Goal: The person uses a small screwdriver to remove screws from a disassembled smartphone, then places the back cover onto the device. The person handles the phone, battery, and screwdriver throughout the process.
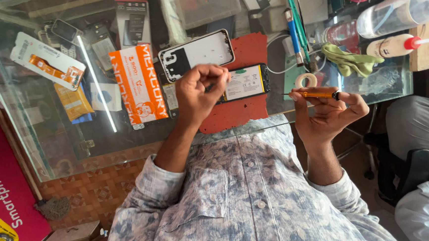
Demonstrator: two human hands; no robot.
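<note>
Head view: left hand point(199, 87) pinched shut over opened phone point(245, 82) on red mat point(240, 112), glass worktop point(50, 125); contents unclear. Right hand point(327, 110) grips screwdriver point(315, 93). White back cover point(199, 52) beside. Step judged: unscrewing; next needs tip alignment.

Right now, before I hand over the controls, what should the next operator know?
Left hand: fingertips pinched shut just over the opened phone; whether they hold anything is too small to tell.
Right hand: grips the orange screwdriver level, tip pointing towards the phone, not touching it.
The phone lies on the red mat on the glass table, battery exposed.
Done: the white back cover is off, lying beside the phone.
Left: cover not back on.
</note>
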